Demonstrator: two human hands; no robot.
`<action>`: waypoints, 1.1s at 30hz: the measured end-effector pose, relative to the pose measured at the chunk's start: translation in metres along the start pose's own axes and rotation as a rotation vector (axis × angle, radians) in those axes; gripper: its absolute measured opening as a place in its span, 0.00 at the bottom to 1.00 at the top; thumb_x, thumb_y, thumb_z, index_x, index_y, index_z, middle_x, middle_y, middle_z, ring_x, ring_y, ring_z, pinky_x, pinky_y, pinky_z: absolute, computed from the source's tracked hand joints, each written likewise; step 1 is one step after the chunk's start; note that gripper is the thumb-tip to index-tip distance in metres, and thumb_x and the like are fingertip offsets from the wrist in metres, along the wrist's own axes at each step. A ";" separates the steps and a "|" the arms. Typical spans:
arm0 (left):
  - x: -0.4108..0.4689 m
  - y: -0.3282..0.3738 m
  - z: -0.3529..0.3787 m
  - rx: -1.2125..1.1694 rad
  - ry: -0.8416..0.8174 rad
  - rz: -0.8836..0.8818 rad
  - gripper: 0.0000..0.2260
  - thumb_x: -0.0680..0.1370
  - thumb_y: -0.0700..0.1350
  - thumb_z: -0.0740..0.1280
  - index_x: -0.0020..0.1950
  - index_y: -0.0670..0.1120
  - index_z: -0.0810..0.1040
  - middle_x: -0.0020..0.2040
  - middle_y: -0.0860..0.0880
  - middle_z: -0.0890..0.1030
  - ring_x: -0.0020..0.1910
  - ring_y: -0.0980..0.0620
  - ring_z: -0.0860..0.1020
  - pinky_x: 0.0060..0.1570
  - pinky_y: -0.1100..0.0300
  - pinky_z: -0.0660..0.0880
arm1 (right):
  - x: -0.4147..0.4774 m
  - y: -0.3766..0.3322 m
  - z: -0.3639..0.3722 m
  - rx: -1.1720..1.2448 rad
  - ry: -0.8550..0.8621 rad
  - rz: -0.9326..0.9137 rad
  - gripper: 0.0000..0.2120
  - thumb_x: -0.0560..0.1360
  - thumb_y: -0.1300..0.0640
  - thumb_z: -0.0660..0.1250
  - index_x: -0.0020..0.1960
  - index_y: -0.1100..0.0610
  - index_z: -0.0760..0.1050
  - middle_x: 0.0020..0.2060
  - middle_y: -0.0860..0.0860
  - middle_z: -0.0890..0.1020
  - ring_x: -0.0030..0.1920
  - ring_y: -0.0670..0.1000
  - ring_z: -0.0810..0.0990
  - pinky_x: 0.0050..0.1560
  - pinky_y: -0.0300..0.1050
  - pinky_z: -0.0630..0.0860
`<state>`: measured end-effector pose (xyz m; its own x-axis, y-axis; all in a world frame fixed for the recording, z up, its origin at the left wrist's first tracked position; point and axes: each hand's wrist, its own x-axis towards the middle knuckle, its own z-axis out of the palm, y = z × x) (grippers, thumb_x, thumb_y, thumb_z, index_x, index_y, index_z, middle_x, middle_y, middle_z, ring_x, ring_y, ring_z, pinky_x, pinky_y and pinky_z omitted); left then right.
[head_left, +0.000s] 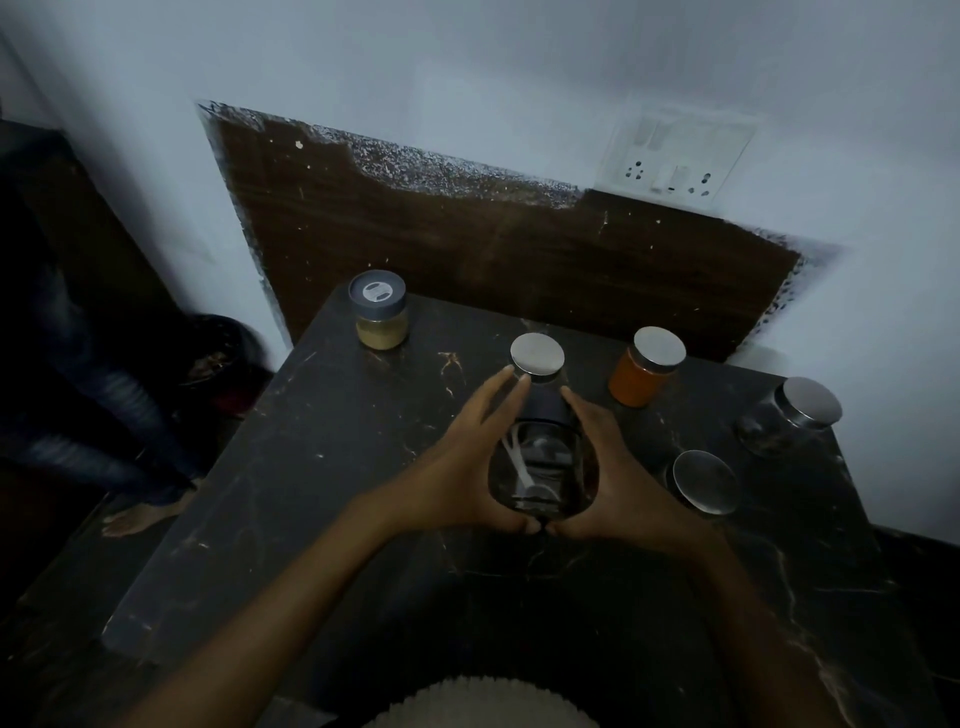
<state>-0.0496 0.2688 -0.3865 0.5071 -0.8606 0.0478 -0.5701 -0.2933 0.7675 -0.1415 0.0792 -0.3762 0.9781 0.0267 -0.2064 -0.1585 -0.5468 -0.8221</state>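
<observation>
A clear glass jar (540, 467) with a dark lid is tilted away from me above the dark marble table (322, 467); a white spoon shows inside it. My left hand (457, 467) and my right hand (623, 478) cup it from both sides, with the thumbs meeting under its base and the fingers stretched along its sides toward the lid. Just behind it stands a jar with a silver lid (537, 354), close to my left fingertips.
On the table: a grey-lidded jar of beige powder (379, 312) at the back left, an orange-filled jar (647, 369), a dark jar (787, 418) at the right edge, and a silver-lidded jar (704, 482) beside my right hand. A person's legs (104, 415) stand left. A wall socket (675, 156) is behind.
</observation>
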 end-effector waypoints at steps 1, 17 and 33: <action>0.001 0.001 0.001 0.034 0.004 0.010 0.56 0.62 0.55 0.78 0.77 0.51 0.42 0.75 0.58 0.43 0.75 0.55 0.48 0.72 0.56 0.60 | 0.000 -0.001 0.001 -0.011 0.010 -0.011 0.57 0.59 0.61 0.79 0.65 0.34 0.41 0.66 0.40 0.53 0.65 0.39 0.59 0.55 0.24 0.62; 0.001 0.005 -0.006 -0.064 -0.004 0.019 0.56 0.63 0.52 0.78 0.75 0.55 0.38 0.75 0.58 0.48 0.74 0.60 0.52 0.70 0.66 0.58 | -0.005 -0.005 -0.011 0.056 -0.057 0.009 0.58 0.54 0.54 0.80 0.69 0.35 0.44 0.62 0.28 0.55 0.63 0.34 0.63 0.58 0.31 0.68; 0.007 0.006 -0.027 -0.080 -0.085 -0.025 0.55 0.64 0.51 0.78 0.76 0.55 0.40 0.74 0.62 0.46 0.70 0.70 0.49 0.63 0.78 0.54 | -0.004 -0.016 -0.022 0.047 0.023 -0.037 0.59 0.52 0.52 0.81 0.70 0.36 0.46 0.64 0.31 0.57 0.66 0.35 0.61 0.64 0.36 0.65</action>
<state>-0.0324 0.2720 -0.3643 0.4619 -0.8866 -0.0239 -0.5029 -0.2840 0.8164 -0.1396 0.0693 -0.3510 0.9861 0.0267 -0.1639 -0.1281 -0.5059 -0.8530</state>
